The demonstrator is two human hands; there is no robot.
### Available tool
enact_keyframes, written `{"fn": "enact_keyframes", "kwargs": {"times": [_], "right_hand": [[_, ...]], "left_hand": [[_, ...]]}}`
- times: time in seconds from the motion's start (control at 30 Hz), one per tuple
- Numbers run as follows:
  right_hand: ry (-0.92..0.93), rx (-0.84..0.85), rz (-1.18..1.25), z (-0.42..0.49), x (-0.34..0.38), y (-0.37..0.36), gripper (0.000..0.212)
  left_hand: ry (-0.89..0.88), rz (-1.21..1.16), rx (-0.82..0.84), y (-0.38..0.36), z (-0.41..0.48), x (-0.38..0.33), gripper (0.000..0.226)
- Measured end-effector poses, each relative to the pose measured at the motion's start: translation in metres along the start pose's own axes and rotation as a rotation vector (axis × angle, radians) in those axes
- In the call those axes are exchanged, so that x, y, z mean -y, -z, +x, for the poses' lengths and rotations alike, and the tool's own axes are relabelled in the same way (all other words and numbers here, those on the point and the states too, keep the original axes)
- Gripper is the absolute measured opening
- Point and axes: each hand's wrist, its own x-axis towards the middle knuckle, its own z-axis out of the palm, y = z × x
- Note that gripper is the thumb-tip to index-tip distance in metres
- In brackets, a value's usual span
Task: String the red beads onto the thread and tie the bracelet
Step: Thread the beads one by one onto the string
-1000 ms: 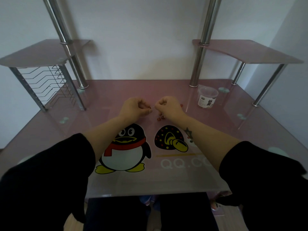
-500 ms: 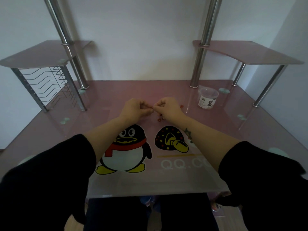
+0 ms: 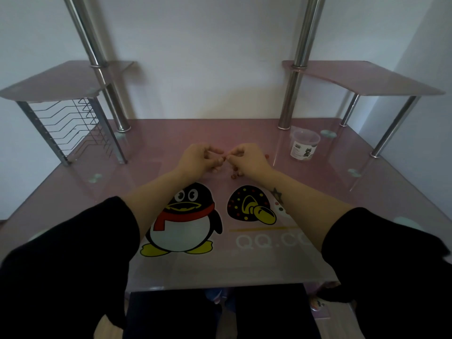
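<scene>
**A:** Head camera, biggest thing first: what have we got?

**B:** Pink glass desk (image 3: pixel 318 192) with a penguin sticker (image 3: pixel 182 218) on it. Both forearms reach over it. The left hand (image 3: pixel 195 159) and right hand (image 3: pixel 252 160) meet just above the glass, beyond the sticker. A clear plastic tub (image 3: pixel 304 148) stands well off to the right.

**A:** And the beads?

**B:** A few loose red beads (image 3: pixel 234 176) lie on the desk under and just beside the right hand. One red bead (image 3: pixel 223 158) sits between the two sets of fingertips, pinched by the left thumb and forefinger.

**A:** Right hand?

**B:** Thumb and forefinger are pressed tight together, with the other fingers curled in. I judge it is nipping the end of the thread, but the thread itself is too fine to see.

**A:** So the step is threading that bead. How do you do it well?

**B:** As I judge it, leave only a short stub of thread beyond the right pinch so it holds stiff. Turn the bead so its hole faces that stub, then slide the bead onto the thread rather than stabbing the thread at it. Brace both wrists on the glass for steadiness. Once the tip shows through, pinch it on the far side before letting go. Otherwise the bead drops among the loose ones and may roll on the smooth glass.
</scene>
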Motion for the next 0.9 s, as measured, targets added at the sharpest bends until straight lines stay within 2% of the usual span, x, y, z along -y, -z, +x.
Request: {"fn": "enact_keyframes", "kwargs": {"times": [0.13,0.2,0.27,0.4,0.5,0.63,0.9], "right_hand": [[-0.019,0.01,-0.027,0.0,0.002,0.005,0.009],[-0.041,0.042,0.001,0.0,0.005,0.007,0.02],[-0.076,0.09,0.102,-0.001,0.01,0.009,0.025],[-0.157,0.137,0.312,-0.004,0.016,0.01,0.018],[-0.171,0.054,0.264,-0.006,0.013,0.013,0.014],[-0.185,-0.078,0.162,-0.002,0.004,0.022,0.016],[-0.22,-0.129,0.141,0.002,-0.001,0.031,0.018]], "left_hand": [[-0.051,0.089,-0.005,0.003,0.001,-0.008,0.015],[-0.069,0.11,0.006,0.003,0.003,-0.016,0.013],[-0.098,0.15,0.013,0.001,0.007,-0.023,0.012],[-0.127,0.209,-0.049,-0.005,0.015,-0.033,0.012],[-0.104,0.238,-0.114,-0.008,0.021,-0.032,0.008],[-0.072,0.336,-0.076,-0.012,0.028,-0.029,0.012],[-0.1,0.679,0.036,-0.026,0.048,-0.022,0.026]]}}
